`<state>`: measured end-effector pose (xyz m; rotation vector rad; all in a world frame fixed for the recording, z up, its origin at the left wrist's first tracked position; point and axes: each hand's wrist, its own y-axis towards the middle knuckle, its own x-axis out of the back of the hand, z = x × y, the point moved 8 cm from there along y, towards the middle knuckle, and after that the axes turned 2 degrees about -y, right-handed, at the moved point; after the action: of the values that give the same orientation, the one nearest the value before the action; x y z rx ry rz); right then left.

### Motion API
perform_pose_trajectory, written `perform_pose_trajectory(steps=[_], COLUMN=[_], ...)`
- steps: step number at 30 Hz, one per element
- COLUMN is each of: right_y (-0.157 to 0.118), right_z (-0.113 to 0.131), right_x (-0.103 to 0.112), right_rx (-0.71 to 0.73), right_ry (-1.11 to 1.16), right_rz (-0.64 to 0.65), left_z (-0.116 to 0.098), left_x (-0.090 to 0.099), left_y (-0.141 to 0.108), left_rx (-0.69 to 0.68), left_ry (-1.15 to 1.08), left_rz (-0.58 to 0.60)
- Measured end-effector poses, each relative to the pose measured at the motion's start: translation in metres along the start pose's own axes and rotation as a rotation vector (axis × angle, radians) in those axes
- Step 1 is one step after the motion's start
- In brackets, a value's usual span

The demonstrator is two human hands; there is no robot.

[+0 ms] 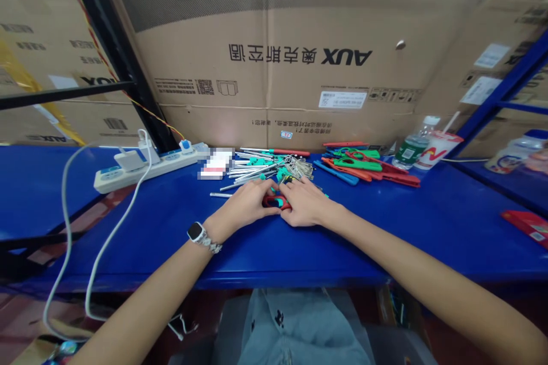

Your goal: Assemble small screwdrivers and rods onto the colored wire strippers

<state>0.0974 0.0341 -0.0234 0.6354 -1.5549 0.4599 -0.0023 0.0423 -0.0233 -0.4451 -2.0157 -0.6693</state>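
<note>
My left hand (252, 202) is closed on the left side of a small red loop-shaped piece (270, 201) with some teal in it. My right hand (303, 202) is closed on the same piece from the right, its fingers partly hidden behind the knuckles. Just beyond both hands lies a pile of thin metal rods (252, 171) with teal parts and small metal pieces. To the right of the pile rest several red, green and blue plastic pieces (363, 164). All of it is on a blue tabletop (274, 256).
A white power strip (149, 168) with plugs and hanging white cables is at the left. At the right stand a green-labelled bottle (411, 148) and a paper cup (437, 149). A red packet (526, 226) lies far right. Large cardboard (299, 11) rises behind.
</note>
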Motion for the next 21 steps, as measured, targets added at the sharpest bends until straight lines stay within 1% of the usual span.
perform_pose_trajectory(steps=[3,5,6,7,8,9,10,11,12,13,14,15,16,18,19,21], right_y=[-0.001,-0.004,-0.006,-0.008,-0.010,-0.011,-0.012,-0.013,-0.014,-0.015,-0.015,-0.015,-0.015,-0.015,-0.015,-0.015], right_z=[0.002,0.001,0.000,-0.003,-0.006,-0.010,-0.013,-0.016,-0.019,-0.021,-0.022,-0.024,-0.024,-0.025,-0.024,-0.022], right_x=[-0.001,0.001,0.003,0.005,0.008,0.010,0.012,0.013,0.013,0.014,0.014,0.014,0.014,0.014,0.013,0.011], right_rx=[-0.025,-0.045,-0.062,-0.084,-0.110,-0.137,-0.164,-0.189,-0.211,-0.232,-0.253,-0.274,-0.294,-0.333,-0.350,-0.367], right_ry=[-0.022,-0.020,-0.011,0.005,0.026,0.050,0.075,0.101,0.127,0.154,0.180,0.205,0.229,0.281,0.314,0.401], right_rz=[0.027,0.027,0.021,0.013,0.005,-0.004,-0.009,-0.011,-0.011,-0.011,-0.014,-0.023,-0.035,-0.061,-0.073,-0.089], left_z=[-0.007,-0.017,-0.022,-0.025,-0.026,-0.023,-0.018,-0.010,-0.002,0.006,0.012,0.015,0.016,0.010,0.006,-0.002], left_x=[0.009,0.024,0.035,0.048,0.064,0.076,0.084,0.086,0.080,0.069,0.053,0.037,0.025,0.011,0.007,0.005], left_y=[-0.003,-0.006,-0.008,-0.012,-0.018,-0.024,-0.029,-0.030,-0.028,-0.024,-0.019,-0.014,-0.010,0.004,0.012,0.028], left_rx=[-0.068,-0.143,-0.181,-0.205,-0.200,-0.160,-0.090,0.003,0.109,0.213,0.304,0.375,0.420,0.412,0.392,0.360], left_ry=[0.005,0.011,0.010,-0.006,-0.026,-0.050,-0.084,-0.130,-0.190,-0.265,-0.351,-0.438,-0.521,-0.676,-0.729,-0.788], left_rz=[-0.032,-0.127,-0.210,-0.329,-0.475,-0.611,-0.705,-0.732,-0.683,-0.578,-0.440,-0.326,-0.275,-0.258,-0.273,-0.347])
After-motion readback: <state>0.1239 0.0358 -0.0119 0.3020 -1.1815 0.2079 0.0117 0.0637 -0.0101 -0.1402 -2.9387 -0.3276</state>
